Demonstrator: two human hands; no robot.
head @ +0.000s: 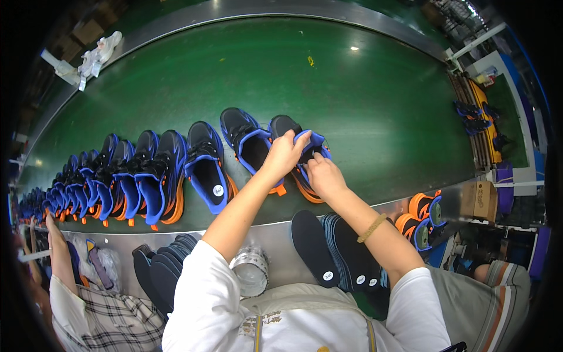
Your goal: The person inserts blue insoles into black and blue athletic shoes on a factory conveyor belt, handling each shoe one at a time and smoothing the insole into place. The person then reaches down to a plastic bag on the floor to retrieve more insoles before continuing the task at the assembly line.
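Note:
A black sneaker with blue lining and an orange-blue sole (306, 187) stands on the green conveyor belt (352, 101) before me. My left hand (283, 152) pinches the upper part of its tongue or collar. My right hand (323, 175) is at the shoe's opening, fingertips partly inside; what they hold there is hidden. Touching or close to my left forearm is another such sneaker (241, 127). Left of it a third sneaker (204, 154) shows a black insole with a round white sticker (218, 190) at the heel.
A long row of matching sneakers (147, 176) runs left. On the metal ledge lie stacked black insoles (314, 246), more insoles (169, 264), a roll of clear tape or film (250, 273) and orange-blue shoes (418, 220). A co-worker's arm (59, 246) reaches in at left; another person's leg (488, 299) is at right.

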